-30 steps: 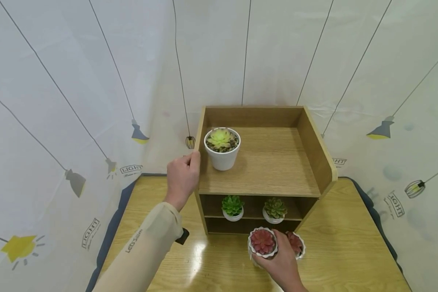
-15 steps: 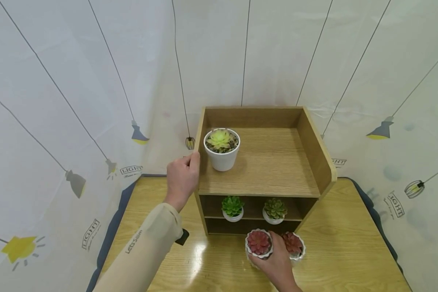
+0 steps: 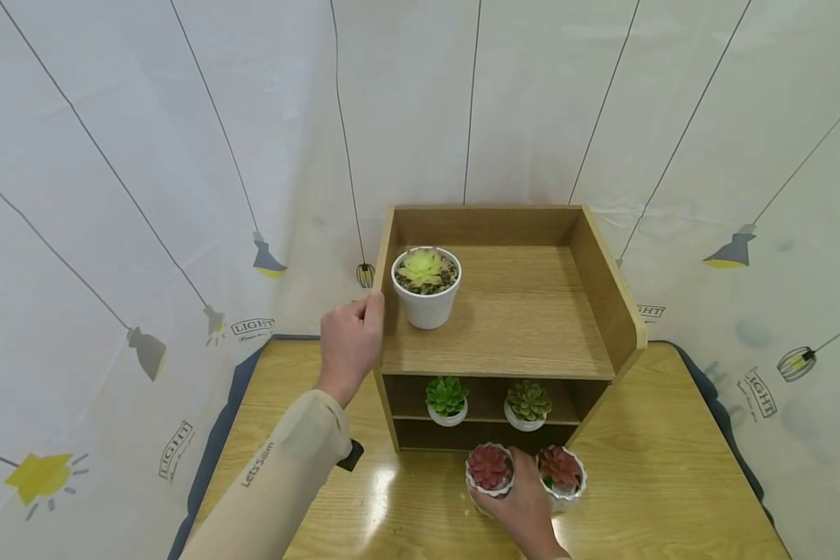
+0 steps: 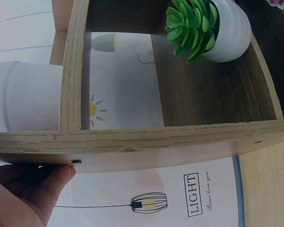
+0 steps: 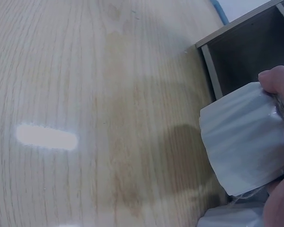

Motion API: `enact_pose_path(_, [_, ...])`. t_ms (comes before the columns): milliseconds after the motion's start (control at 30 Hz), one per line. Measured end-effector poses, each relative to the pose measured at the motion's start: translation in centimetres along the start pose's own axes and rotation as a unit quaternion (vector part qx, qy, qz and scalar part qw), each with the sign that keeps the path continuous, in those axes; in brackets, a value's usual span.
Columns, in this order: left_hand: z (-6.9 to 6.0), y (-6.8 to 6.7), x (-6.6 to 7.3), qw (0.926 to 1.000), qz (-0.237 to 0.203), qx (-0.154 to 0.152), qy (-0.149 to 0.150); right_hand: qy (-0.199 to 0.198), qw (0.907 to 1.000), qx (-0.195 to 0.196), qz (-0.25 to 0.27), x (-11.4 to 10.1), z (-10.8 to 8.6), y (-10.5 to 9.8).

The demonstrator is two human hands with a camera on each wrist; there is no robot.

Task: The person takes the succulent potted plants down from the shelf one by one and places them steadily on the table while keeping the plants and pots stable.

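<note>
My left hand (image 3: 350,342) holds the left side panel of a small wooden shelf (image 3: 511,311). In the left wrist view its thumb (image 4: 61,179) touches the panel's outer face; the other fingers are partly hidden. At the shelf's front, my right hand (image 3: 521,505) grips a white scallop-rimmed pot with a red succulent (image 3: 490,468). In the right wrist view this white pot (image 5: 246,142) appears raised, with a shadow on the table. A matching red succulent pot (image 3: 561,470) stands just right of the hand.
A white pot with a yellow-green succulent (image 3: 427,288) stands on the shelf's top left. Two small pots with a green succulent (image 3: 446,398) and a darker green succulent (image 3: 528,403) sit on the middle level. Wooden tabletop (image 3: 672,482) surrounds the shelf, with printed cloth (image 3: 182,194) behind.
My right hand has moved slightly left with the red succulent pot, opening a gap to the other red succulent pot. The left hand and shelf have stayed in place.
</note>
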State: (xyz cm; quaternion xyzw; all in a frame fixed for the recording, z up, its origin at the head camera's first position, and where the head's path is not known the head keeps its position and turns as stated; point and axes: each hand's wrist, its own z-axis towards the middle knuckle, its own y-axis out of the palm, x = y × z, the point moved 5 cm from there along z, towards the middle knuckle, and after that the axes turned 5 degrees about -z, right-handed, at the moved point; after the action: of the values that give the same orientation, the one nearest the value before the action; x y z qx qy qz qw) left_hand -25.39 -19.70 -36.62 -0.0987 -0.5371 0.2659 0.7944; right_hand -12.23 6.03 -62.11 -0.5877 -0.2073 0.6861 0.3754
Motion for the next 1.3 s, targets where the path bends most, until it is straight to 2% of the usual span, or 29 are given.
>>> enact_pose_path(167, [0.0,0.0,0.1,1.0,-0.003,-0.003,-0.003,-0.01,0.9999,0.006,-0.002,-0.1,-0.2,0.3])
enact_pose_path(433, [0.0,0.0,0.1,1.0,-0.003,0.001,0.001,-0.054,0.9972,0.048,-0.018,0.2,-0.4,0.9])
enact_pose_path(633, [-0.1,-0.1,0.1,1.0,-0.002,0.006,0.006,-0.066,0.996,0.058,-0.017,0.8,-0.5,1.3])
enact_pose_path(800, [0.0,-0.1,0.1,1.0,-0.004,0.005,0.003,-0.06,0.9973,0.039,-0.013,1.1,-0.5,1.5])
enact_pose_path(1067, [-0.1,-0.1,0.2,1.0,-0.001,0.003,0.005,-0.019,0.9997,-0.013,-0.011,1.7,-0.4,1.6])
enact_pose_path(1300, [-0.1,-0.1,0.2,1.0,-0.002,0.001,0.004,-0.022,0.9993,-0.017,-0.025,1.4,0.0,1.5])
